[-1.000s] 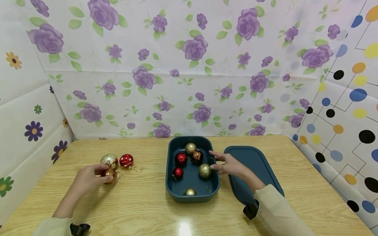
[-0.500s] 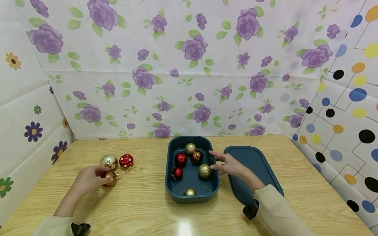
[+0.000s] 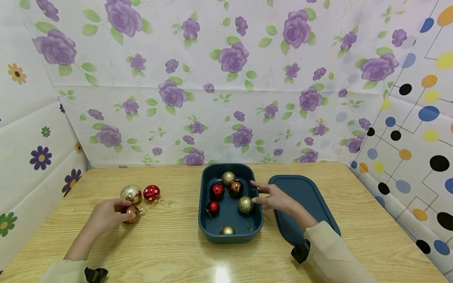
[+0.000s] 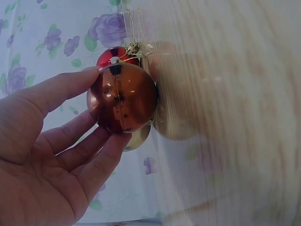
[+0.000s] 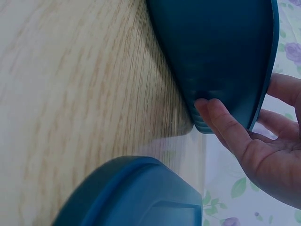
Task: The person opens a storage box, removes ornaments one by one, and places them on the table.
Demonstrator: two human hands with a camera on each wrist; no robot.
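My left hand (image 3: 106, 216) pinches a shiny copper Christmas ball (image 4: 123, 98) between thumb and fingertips, low over the table at left. A larger pale gold ball (image 3: 131, 194) lies just behind it, and a red ball with white dots (image 3: 151, 192) sits to its right. My right hand (image 3: 276, 196) holds the right wall of a dark blue storage box (image 3: 203, 220); in the right wrist view, some fingers (image 5: 225, 120) press the outside while others reach over the rim. Inside the box are several balls, including a glittery gold ball (image 3: 245, 205), a copper ball (image 3: 236, 188) and a red ball (image 3: 217, 191).
A flat dark blue lid (image 3: 301, 196) lies on the wooden table (image 3: 170, 251), right of the box and partly under my right forearm. A wall covering with purple flowers (image 3: 233, 118) stands along the back, with patterned coverings at both sides.
The copper ball in my left hand has shifted slightly toward me, and its gold cap now points right. My right hand and the box have stayed in place.
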